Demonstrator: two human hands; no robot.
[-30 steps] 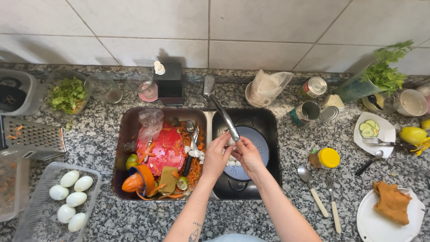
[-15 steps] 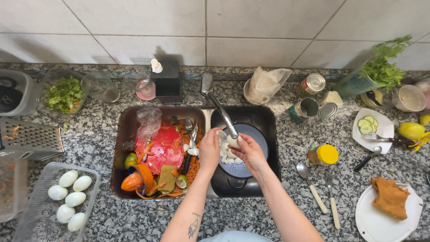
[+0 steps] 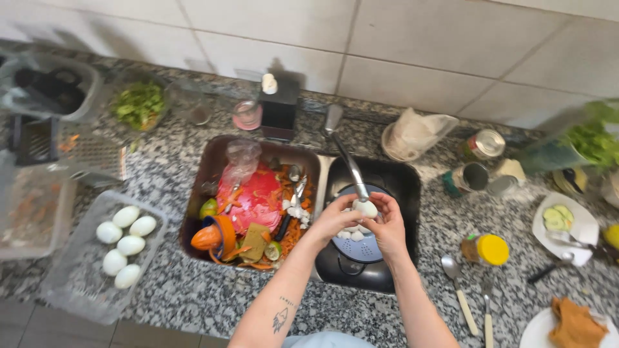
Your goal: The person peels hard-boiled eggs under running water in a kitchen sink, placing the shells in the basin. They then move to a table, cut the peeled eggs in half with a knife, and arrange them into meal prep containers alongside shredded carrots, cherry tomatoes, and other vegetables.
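Hands meet over the right basin of the sink (image 3: 412, 193), just under the spout of the faucet (image 3: 348, 164). The left hand (image 3: 333, 219) and the right hand (image 3: 387, 222) are cupped toward each other, fingers curled around a white peeled egg (image 3: 365, 208) that they pinch between them. Below them sits a blue strainer (image 3: 358, 248) with white bits of shell in it. Compared with half a second ago, the hands sit much the same over the basin, fingers closed a little tighter on the egg; the view has tilted, so the counter now slants across the picture, while nothing on it seems to have been moved.

The left basin is crowded with a red plate (image 3: 255, 196), orange peelings, a clear plastic bag (image 3: 242, 158) and cutlery. To the left on the granite counter (image 3: 193, 290), well apart from the hands, a clear tray (image 3: 77, 283) holds five whole eggs (image 3: 122, 248). To the right of the sink stand a yellow-lidded jar (image 3: 487, 249) and a spoon (image 3: 458, 283), with open tins (image 3: 474, 161) nearer the wall
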